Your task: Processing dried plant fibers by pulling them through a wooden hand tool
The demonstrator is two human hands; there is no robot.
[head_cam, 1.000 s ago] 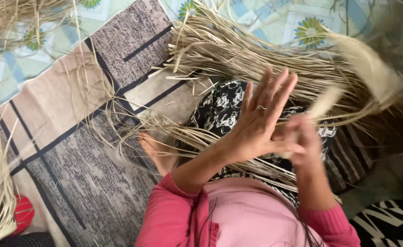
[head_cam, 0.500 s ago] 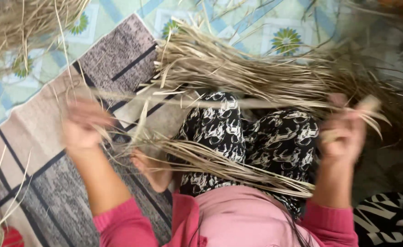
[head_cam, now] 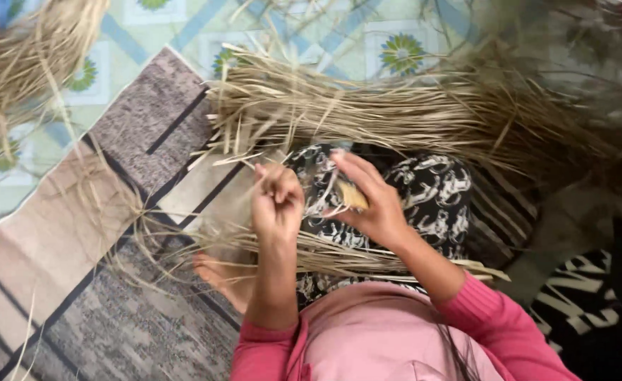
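**A:** What do we see first, taking the largest things first?

**B:** We look down at a person seated on a floor mat (head_cam: 113,212) of grey and tan panels. It lies over a pale green floor covering (head_cam: 396,53) printed with flowers. A big bundle of dried straw strips (head_cam: 410,113) lies along the mat's far edge, just beyond the knees. A second straw heap (head_cam: 21,63) sits at the far left corner, well apart from it.

**A:** And nearer to us?

**B:** We see black-and-white patterned trousers (head_cam: 431,190) and pink sleeves (head_cam: 480,317). A thinner sheaf of strands (head_cam: 339,257) lies across the lap. A bare foot (head_cam: 219,275) shows beside the left forearm.

**A:** What are the hands doing?

**B:** Both are raised above the lap, close together but not touching. The left hand (head_cam: 277,201) is curled, its fingers pressed together into a loose fist. We think it grips fine strands, but we cannot tell for sure. The right hand (head_cam: 367,201) pinches a small tan piece of strip (head_cam: 352,196) between thumb and fingers.

**A:** Which step would we say this is?

**B:** We judge that one strip is being worked between the two hands, perhaps folded or twisted. It is held above the lap, apart from both the sheaf and the bundle.

**A:** What would a next move call for?

**B:** In our judgement, a firm pinch on the right and steady tension from the left. Dry straw looks brittle, so a sharp bend could crack it.
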